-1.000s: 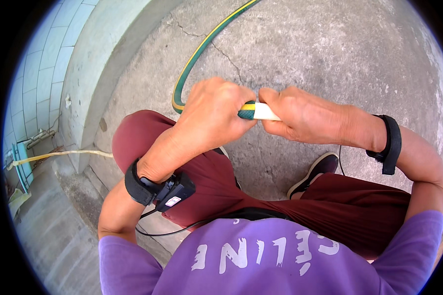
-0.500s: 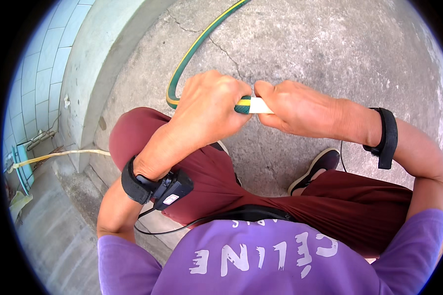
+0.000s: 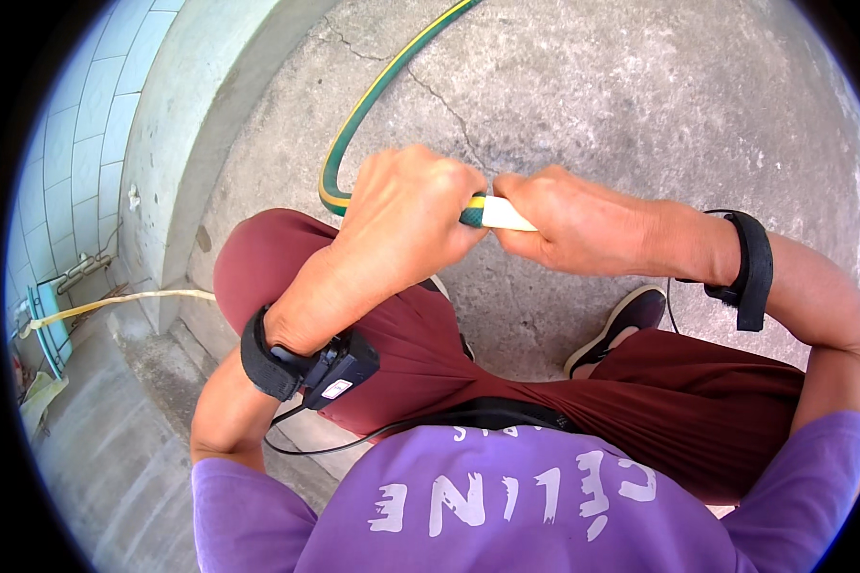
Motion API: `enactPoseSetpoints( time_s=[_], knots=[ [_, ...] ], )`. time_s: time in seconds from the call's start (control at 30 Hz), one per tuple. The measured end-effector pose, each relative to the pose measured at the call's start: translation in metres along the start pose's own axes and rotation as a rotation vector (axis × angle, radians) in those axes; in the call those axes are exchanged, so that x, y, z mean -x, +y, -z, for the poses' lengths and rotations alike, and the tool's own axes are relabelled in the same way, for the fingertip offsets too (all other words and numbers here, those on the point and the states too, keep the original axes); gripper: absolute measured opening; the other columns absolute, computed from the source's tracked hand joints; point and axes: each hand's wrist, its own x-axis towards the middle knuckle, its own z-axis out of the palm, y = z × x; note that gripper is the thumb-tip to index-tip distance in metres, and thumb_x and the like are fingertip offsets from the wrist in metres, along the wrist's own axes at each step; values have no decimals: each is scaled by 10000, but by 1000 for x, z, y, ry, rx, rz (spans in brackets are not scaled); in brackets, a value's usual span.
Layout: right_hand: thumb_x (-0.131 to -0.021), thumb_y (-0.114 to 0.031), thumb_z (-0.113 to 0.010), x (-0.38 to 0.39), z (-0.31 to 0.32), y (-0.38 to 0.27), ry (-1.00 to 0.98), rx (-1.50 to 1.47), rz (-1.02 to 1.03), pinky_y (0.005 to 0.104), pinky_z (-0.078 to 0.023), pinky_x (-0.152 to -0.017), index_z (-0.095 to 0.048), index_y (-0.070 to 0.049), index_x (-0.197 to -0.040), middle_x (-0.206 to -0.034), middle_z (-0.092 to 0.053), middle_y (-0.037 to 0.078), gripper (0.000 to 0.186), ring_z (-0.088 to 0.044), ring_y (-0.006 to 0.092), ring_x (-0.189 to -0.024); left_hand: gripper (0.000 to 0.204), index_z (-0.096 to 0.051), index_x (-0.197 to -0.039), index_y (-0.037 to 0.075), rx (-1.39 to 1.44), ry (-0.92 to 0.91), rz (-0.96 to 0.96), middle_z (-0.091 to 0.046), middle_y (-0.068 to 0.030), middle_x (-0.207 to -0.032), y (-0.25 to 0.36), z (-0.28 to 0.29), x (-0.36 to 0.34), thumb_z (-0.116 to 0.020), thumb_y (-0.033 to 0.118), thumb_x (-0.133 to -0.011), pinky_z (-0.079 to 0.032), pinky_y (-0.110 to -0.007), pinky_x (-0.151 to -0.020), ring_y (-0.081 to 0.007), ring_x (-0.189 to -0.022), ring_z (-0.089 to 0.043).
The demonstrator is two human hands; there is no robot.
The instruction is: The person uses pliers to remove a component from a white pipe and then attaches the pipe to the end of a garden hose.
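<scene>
We hold the hose (image 3: 373, 105) end over the knee (image 3: 258, 267); left hand (image 3: 406, 215) is wrapped tight round it, apparently to steady it; right hand (image 3: 569, 224) is clenched on a white fitting (image 3: 505, 216) butted against that end.

green garden hose with a yellow stripe (image 3: 373, 105), curving across the cracked concrete floor from the top of the view, its end lifted off the floor, a white tube-like fitting (image 3: 506, 216) touching the hose end
</scene>
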Motion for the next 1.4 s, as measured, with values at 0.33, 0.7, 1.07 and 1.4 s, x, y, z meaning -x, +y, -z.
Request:
enactPoseSetpoints(
  time_s=[0.33, 0.7, 1.07, 1.4],
  knots=[
    [-775, -109, -509, -6, -11, 14, 12, -84, 64, 424, -437, -505, -536, 74, -717, -624, -559, 251, 195, -587, 357, -566, 65, -620, -632, 62, -107, -47, -20, -559, -145, -553, 1, 0, 1, -664, 101, -606, -437, -419, -477, -334, -552, -575],
    [-765, -77, -506, -7, -17, 20, -62, -215, 30, 375, -385, -477, -506, 33, -688, -554, -515, 172, 135, -483, 229, -472, 111, -600, -637, 61, -114, -76, -76, -543, -119, -546, -4, -8, 3, -686, 126, -613, -413, -387, -479, -312, -525, -544],
    [-787, -156, -503, -8, -6, 8, -334, -374, -296, 320, -374, -395, -484, 13, -614, -487, -494, 85, 242, -467, 144, -409, 105, -577, -602, 78, -220, -163, -118, -561, -107, -547, -2, -8, 1, -673, 122, -602, -435, -396, -454, -305, -520, -570],
    [-793, -182, -518, -11, -8, 7, -163, -243, -155, 294, -375, -371, -494, 1, -641, -478, -478, 65, 239, -495, 140, -414, 104, -556, -591, 79, -224, -74, -151, -546, -89, -534, -3, -11, -2, -658, 96, -586, -427, -382, -444, -278, -520, -577]
  ],
)
